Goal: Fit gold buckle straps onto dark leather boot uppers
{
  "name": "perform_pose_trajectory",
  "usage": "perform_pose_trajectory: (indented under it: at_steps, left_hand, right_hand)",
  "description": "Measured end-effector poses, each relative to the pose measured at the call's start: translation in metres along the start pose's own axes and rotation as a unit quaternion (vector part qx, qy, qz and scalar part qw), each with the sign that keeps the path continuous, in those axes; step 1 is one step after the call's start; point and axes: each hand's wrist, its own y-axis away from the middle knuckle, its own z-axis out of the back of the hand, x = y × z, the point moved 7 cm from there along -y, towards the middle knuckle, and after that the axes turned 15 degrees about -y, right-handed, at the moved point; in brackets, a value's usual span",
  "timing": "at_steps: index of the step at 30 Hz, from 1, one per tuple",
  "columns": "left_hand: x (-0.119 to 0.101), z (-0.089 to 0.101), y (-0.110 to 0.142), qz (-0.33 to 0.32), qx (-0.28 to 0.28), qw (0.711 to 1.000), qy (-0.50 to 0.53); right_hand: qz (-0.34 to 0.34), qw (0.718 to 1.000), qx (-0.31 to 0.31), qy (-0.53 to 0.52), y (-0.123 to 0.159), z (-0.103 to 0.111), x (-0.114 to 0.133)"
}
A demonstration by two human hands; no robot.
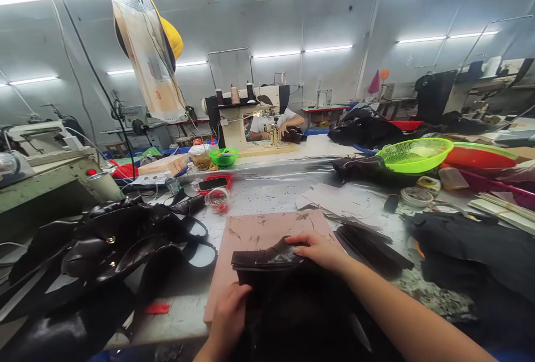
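A dark, glossy leather-like piece [259, 258] lies across a pinkish board [246, 227], its upper edge folded into a layered band and its black body hanging towards me. My right hand [313, 249] pinches the band near its right end, thumb and forefinger on the glossy surface. At the lower left, my left hand [229, 314] grips the piece's side edge, thumb on top and its other fingers partly hidden. Just right of the board lies a fanned stack of dark strips [371, 250]. Pale flat sheets [330, 199] are spread behind the strips.
Glossy black pieces [121, 234] are heaped at left. Dark fabric [468, 245] is piled at right. Behind are a phone [213, 184] in a red tray, a green bowl [223, 157], a yellow-green sieve [413, 155] and a sewing machine [236, 128], with another person [288, 122] behind it.
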Motion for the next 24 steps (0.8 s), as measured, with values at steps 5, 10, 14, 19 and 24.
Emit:
perform_pose_trajectory:
  at_steps: [5,10,14,19,24]
  left_hand:
    - [0.005,0.010,0.003,0.051,-0.034,0.998,-0.006]
    - [-0.037,0.036,-0.026,-0.055,-0.046,0.992,-0.101]
    - [-0.121,0.088,-0.076,-0.226,-0.073,0.960,-0.149]
    - [-0.253,0.091,-0.092,-0.533,0.045,0.795,-0.287]
    - [-0.257,0.016,-0.070,-0.629,0.214,0.635,-0.394]
  right_hand:
    - [0.012,1.000,0.004,-0.007,-0.001,0.000,-0.002]
    - [0.070,0.997,-0.021,-0.010,0.010,0.004,0.013]
    - [0.188,0.978,0.004,0.088,0.053,0.017,0.062]
    - [0.430,0.813,-0.181,0.349,0.127,0.029,0.142]
    - [0.541,0.682,-0.074,0.486,0.115,-0.023,0.125]
